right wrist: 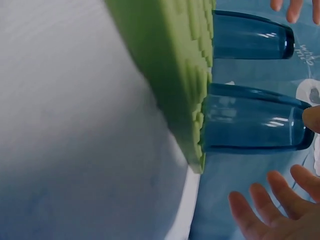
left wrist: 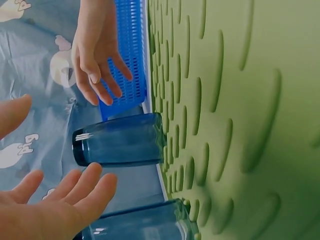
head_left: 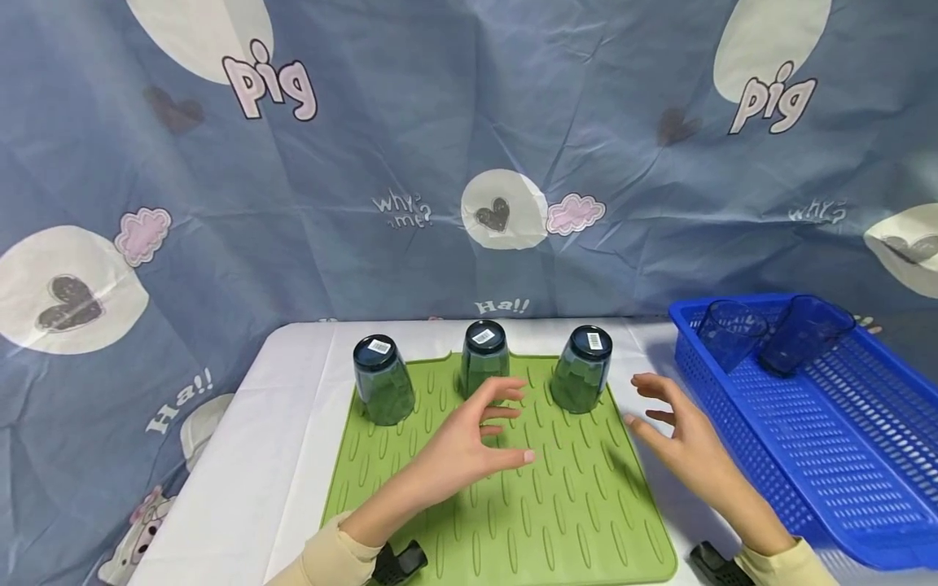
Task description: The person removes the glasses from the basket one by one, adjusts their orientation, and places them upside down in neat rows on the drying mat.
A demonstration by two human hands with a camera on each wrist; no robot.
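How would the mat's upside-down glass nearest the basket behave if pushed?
The glass would probably resist sliding, its rim being down on the ridged green mat. A push near the top might tip it, since it stands taller than wide. Its smooth, shiny walls look slippery and perhaps breakable.

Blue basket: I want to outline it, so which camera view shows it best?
The head view: the blue basket is seen from above, though cropped at the frame's right edge. The left wrist view shows only a slice, partly behind the right hand; the right wrist view shows none.
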